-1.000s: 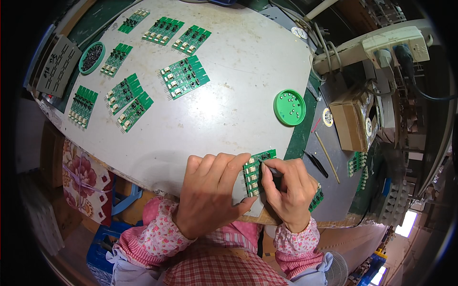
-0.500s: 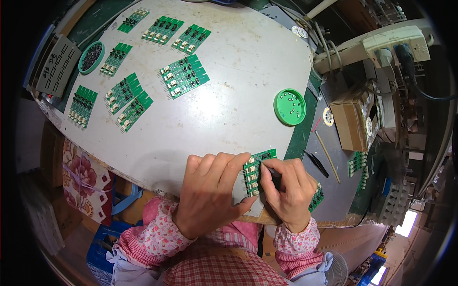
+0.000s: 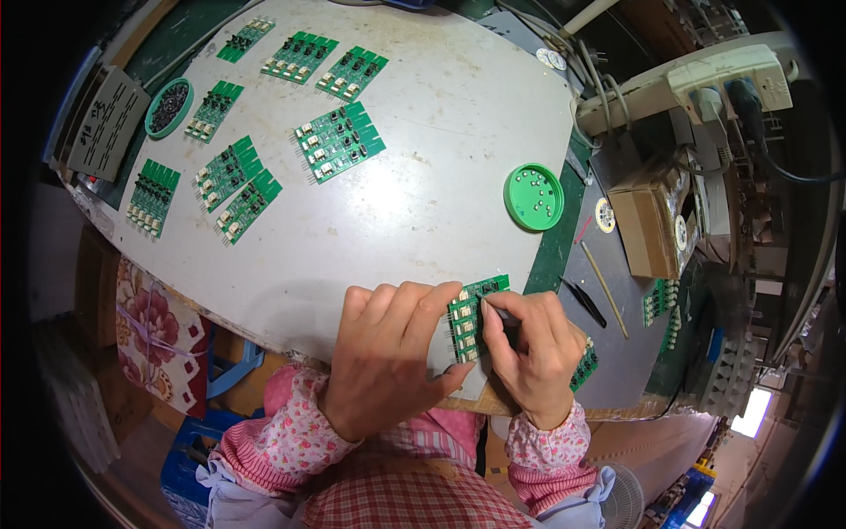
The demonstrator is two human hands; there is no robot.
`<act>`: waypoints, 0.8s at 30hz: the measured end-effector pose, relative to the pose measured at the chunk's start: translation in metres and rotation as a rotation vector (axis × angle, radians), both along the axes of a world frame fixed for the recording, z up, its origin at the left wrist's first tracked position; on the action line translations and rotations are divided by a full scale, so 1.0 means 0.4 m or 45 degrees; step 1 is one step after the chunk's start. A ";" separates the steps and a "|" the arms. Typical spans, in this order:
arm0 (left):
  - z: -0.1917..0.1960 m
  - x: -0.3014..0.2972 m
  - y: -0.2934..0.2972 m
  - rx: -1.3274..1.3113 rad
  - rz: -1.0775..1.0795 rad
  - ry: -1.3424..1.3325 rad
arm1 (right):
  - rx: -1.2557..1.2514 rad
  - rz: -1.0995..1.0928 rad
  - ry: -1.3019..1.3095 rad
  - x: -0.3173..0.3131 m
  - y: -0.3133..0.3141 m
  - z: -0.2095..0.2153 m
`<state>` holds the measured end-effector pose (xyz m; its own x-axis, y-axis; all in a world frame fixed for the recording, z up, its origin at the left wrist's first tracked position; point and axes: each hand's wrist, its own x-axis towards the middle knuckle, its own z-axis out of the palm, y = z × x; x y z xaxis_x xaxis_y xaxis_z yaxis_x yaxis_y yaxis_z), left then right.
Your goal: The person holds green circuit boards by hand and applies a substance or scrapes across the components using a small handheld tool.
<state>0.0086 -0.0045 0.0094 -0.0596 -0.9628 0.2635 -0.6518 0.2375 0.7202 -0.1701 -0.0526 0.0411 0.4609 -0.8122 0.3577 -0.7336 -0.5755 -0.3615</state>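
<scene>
A green circuit board (image 3: 465, 328) with white connectors along its left side lies near the front edge of the table. My left hand (image 3: 388, 353) braces it, index fingertip at its upper left corner and thumb at its lower edge. Over the board's right part, my right hand (image 3: 536, 344) is closed in a pinch, thumb and index fingertips at the board's surface. Something small and dark shows between those fingers, too hidden to name. The right hand covers part of the board.
Several assembled circuit boards (image 3: 340, 141) lie at the left and back. A round green dish (image 3: 169, 108) holds dark parts; a green lid (image 3: 534, 196) holds small pale parts. Black tweezers (image 3: 584, 302), a thin stick (image 3: 604, 289) and a cardboard box (image 3: 648, 225) are at right.
</scene>
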 end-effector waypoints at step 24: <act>0.003 0.004 0.000 -0.008 -0.032 -0.065 | -0.008 0.005 0.020 -0.001 0.001 0.000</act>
